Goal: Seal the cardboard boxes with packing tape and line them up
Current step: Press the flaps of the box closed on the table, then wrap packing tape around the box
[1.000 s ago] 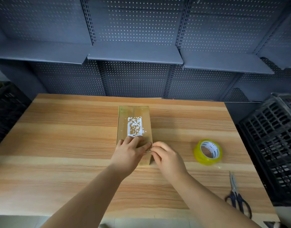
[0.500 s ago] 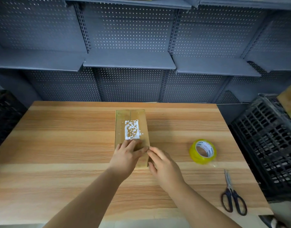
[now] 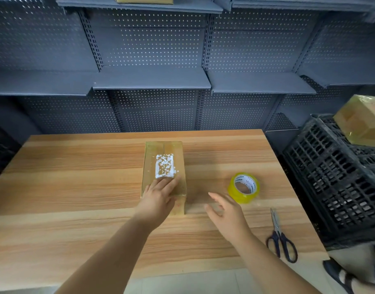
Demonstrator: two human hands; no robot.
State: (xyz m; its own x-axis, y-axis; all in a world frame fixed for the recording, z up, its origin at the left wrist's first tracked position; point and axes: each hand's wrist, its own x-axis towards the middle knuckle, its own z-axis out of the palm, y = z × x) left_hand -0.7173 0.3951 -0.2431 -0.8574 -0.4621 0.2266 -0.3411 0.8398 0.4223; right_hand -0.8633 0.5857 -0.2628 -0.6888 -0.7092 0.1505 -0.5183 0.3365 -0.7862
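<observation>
Having left the cardboard box (image 3: 163,150) edge it touched earlier, right hand (image 3: 227,211) spread, empty, just short of packing tape roll (image 3: 238,196), left hand (image 3: 159,196) flat, fingers straight, pressing box's near end, box's long axis pointing away from wrist.

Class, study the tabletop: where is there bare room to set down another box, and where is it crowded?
The widest free patch is the table left of the box, out to the left edge. A smaller one lies beyond the tape roll, toward the far right corner. Crowded: right of the box, where the right hand, tape roll and scissors cluster.
</observation>
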